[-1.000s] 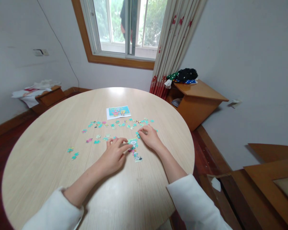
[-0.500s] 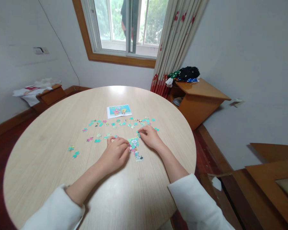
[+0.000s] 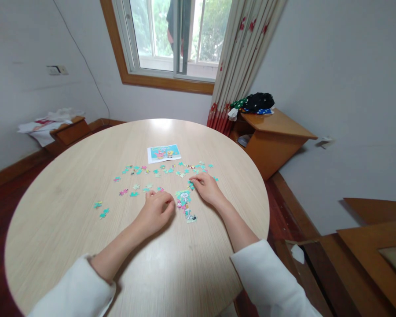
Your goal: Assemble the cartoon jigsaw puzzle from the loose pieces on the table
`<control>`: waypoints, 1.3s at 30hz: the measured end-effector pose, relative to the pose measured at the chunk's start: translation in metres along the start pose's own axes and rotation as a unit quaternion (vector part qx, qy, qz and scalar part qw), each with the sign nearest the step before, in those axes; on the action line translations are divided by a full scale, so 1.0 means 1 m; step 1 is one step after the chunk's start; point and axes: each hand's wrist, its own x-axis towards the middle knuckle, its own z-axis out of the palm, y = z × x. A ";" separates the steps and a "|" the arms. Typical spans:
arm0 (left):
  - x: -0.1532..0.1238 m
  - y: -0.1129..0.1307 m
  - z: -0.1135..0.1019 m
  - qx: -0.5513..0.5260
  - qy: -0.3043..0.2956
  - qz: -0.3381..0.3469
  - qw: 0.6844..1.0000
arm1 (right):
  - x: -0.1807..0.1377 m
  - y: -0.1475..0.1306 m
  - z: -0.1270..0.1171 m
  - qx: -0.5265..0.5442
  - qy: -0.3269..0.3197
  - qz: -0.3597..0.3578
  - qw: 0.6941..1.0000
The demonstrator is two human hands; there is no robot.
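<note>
A partly joined jigsaw puzzle lies flat on the round table, with a pale cartoon figure on it. My left hand is just left of it and apart from it, fingers curled in; whatever they may hold is hidden. Beyond the puzzle's upper right corner, my right hand has thumb and forefinger pinched at a small teal jigsaw piece. Several loose jigsaw pieces lie past my left hand, and a longer scattered band of pieces runs across the table farther off.
Behind the loose pieces is a reference picture on white paper. Two separate pieces lie on the left of the wooden table. A brown cabinet with cloths on it stands at the back right, beside a curtain.
My left hand has drawn back a little to the left, off the joined puzzle, uncovering its left edge. My right hand stays almost in place.
</note>
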 end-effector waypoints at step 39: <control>-0.003 -0.114 -0.090 0.006 0.091 -0.240 0.966 | 0.006 0.021 0.000 -0.019 0.067 0.007 0.998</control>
